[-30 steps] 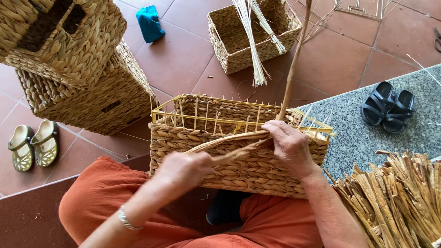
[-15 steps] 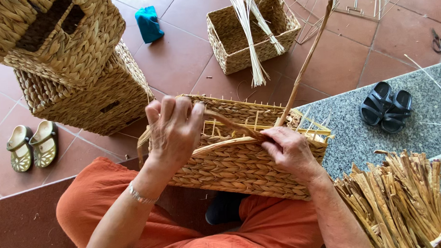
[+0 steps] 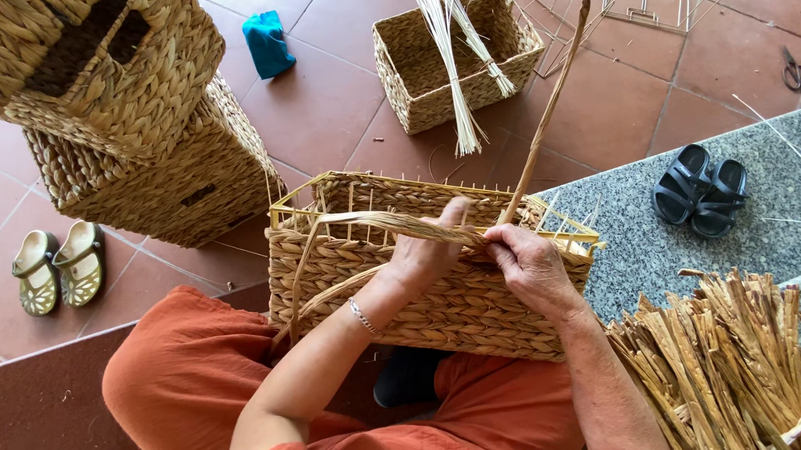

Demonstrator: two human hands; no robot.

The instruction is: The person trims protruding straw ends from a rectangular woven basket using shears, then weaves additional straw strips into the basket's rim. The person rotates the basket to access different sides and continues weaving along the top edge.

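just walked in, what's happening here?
A seated person is weaving a rectangular straw basket resting on their lap. The left hand and right hand both grip a long flat strand at the basket's top edge, where bare frame uprights show. A bundle of dried strands lies at their right.

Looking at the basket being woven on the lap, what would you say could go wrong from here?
1. The long strand held by the right hand stands free above the rim and might kink or snap if pulled hard.
2. Thin stakes stick up along the basket rim near the left hand; they could jab fingers or bend.
3. The basket rests only on the lap and may tip.
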